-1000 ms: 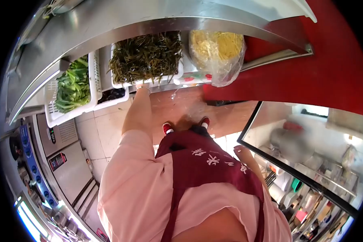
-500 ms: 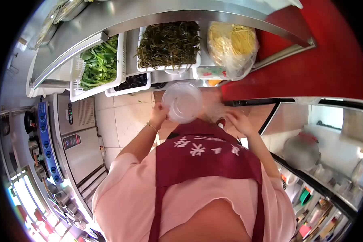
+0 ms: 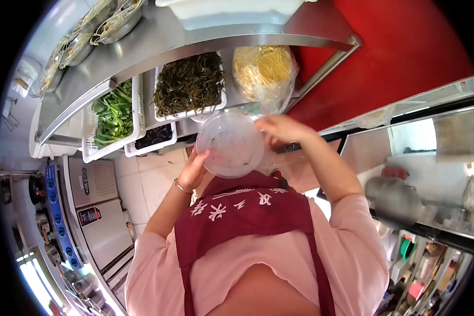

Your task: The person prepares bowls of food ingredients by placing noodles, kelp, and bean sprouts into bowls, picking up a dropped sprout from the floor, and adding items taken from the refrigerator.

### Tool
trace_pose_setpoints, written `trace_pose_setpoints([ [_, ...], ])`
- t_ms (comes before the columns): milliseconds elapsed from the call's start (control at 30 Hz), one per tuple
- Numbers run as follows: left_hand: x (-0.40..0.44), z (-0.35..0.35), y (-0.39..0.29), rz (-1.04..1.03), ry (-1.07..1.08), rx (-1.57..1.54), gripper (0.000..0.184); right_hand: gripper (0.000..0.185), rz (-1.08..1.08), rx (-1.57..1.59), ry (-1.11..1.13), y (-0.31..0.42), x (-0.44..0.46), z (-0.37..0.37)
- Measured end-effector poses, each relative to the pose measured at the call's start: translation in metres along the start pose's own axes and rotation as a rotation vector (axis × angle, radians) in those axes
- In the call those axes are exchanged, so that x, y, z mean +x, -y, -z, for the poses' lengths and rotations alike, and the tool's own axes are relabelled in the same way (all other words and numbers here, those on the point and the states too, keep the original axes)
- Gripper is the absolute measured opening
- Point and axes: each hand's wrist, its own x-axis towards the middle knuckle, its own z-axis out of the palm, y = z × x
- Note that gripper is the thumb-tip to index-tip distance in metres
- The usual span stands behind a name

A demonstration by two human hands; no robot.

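Note:
My left hand point(image 3: 193, 171) grips the left rim of a round clear plastic tub point(image 3: 231, 150), thumb on the edge. A few small dark and green shreds lie in the tub, which faces up toward me in front of my apron point(image 3: 245, 218). Beside the tub's upper right rim is my right hand point(image 3: 282, 129), its fingers bent and close together, pointing left. Whatever may be between those fingers is hidden. Just above it sits a clear plastic bag of yellow strips point(image 3: 263, 73).
A white basket of dark seaweed strips point(image 3: 189, 81), a basket of green leafy vegetables point(image 3: 115, 113) and a tray of black food point(image 3: 155, 137) stand under the steel shelf point(image 3: 221, 39). A red panel point(image 3: 389, 58) and a glass-sided case point(image 3: 374, 152) are to the right.
My right hand has moved up and left, toward the tub's rim. My left hand still holds the tub, which sits slightly lower and further left in view. The whole view has shifted.

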Motion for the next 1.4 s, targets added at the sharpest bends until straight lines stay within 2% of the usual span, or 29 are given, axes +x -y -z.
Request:
trace_pose_setpoints([
  [67, 0.002, -0.013, -0.002, -0.013, -0.055, 0.044, 0.059, 0.036, -0.015, 0.013, -0.364, -0.005, 0.012, 0.036],
  [100, 0.005, -0.014, -0.001, -0.019, -0.059, 0.045, 0.059, 0.031, 0.217, -0.355, -0.625, -0.022, 0.029, 0.062],
  [133, 0.009, -0.014, 0.002, -0.011, -0.046, 0.038, 0.061, 0.027, 0.14, -0.407, -0.761, -0.015, 0.037, 0.081],
  [200, 0.013, -0.023, 0.004, -0.01, -0.039, 0.032, 0.063, 0.032, 0.138, -0.418, -0.789, -0.028, 0.07, 0.117],
  [267, 0.011, -0.04, 0.001, 0.029, -0.111, -0.031, 0.063, 0.041, 0.185, -0.672, -1.003, -0.03, 0.096, 0.135],
  [300, 0.012, -0.046, 0.002, 0.023, -0.121, -0.032, 0.063, 0.041, 0.195, -0.67, -0.996, -0.028, 0.107, 0.143],
  [367, 0.011, -0.055, 0.003, 0.02, -0.146, -0.034, 0.065, 0.054, 0.103, -0.794, -0.874, -0.028, 0.125, 0.152],
  [400, 0.011, -0.059, 0.004, 0.015, -0.159, -0.035, 0.065, 0.054, 0.114, -0.792, -0.864, -0.022, 0.125, 0.152],
  [467, 0.011, -0.064, 0.006, -0.018, -0.187, 0.038, 0.07, 0.055, -0.002, -0.879, -0.726, -0.004, 0.116, 0.152],
  [600, 0.008, -0.067, 0.01, -0.044, -0.206, 0.018, 0.071, 0.057, 0.018, -0.874, -0.661, -0.011, 0.124, 0.17],
  [667, 0.004, -0.067, 0.015, -0.052, -0.243, -0.011, 0.069, 0.063, 0.019, -0.688, -0.59, -0.015, 0.134, 0.184],
  [733, 0.002, -0.068, 0.017, -0.046, -0.268, -0.023, 0.069, 0.064, 0.007, -0.67, -0.659, -0.009, 0.136, 0.181],
  [800, 0.004, -0.068, 0.018, -0.04, -0.29, -0.029, 0.068, 0.06, 0.372, -0.9, -1.085, -0.017, 0.149, 0.176],
  [833, 0.005, -0.067, 0.019, -0.041, -0.284, -0.032, 0.068, 0.06, 0.373, -0.899, -1.082, -0.019, 0.159, 0.177],
  [900, 0.007, -0.067, 0.02, -0.042, -0.282, -0.037, 0.068, 0.047, 0.668, -1.143, -1.425, -0.017, 0.181, 0.186],
  [933, 0.009, -0.068, 0.019, -0.04, -0.274, -0.032, 0.068, 0.047, 0.669, -1.141, -1.419, -0.007, 0.182, 0.188],
  [1000, 0.011, -0.069, 0.018, -0.037, -0.272, -0.032, 0.068, 0.031, 0.447, -0.936, -1.115, 0.018, 0.179, 0.197],
  [1033, 0.012, -0.069, 0.018, -0.055, -0.253, -0.048, 0.068, 0.031, 0.447, -0.937, -1.107, 0.027, 0.172, 0.197],
  [1100, 0.014, -0.068, 0.018, -0.072, -0.239, -0.073, 0.067, 0.02, 0.479, -0.984, -1.148, 0.034, 0.159, 0.194],
  [1167, 0.015, -0.067, 0.018, -0.065, -0.228, -0.113, 0.06, 0.021, 0.464, -1.011, -1.182, 0.03, 0.165, 0.194],
  [1400, 0.019, -0.066, 0.017, -0.02, -0.263, -0.071, 0.061, 0.026, 0.366, -1.057, -1.202, 0.015, 0.184, 0.199],
])
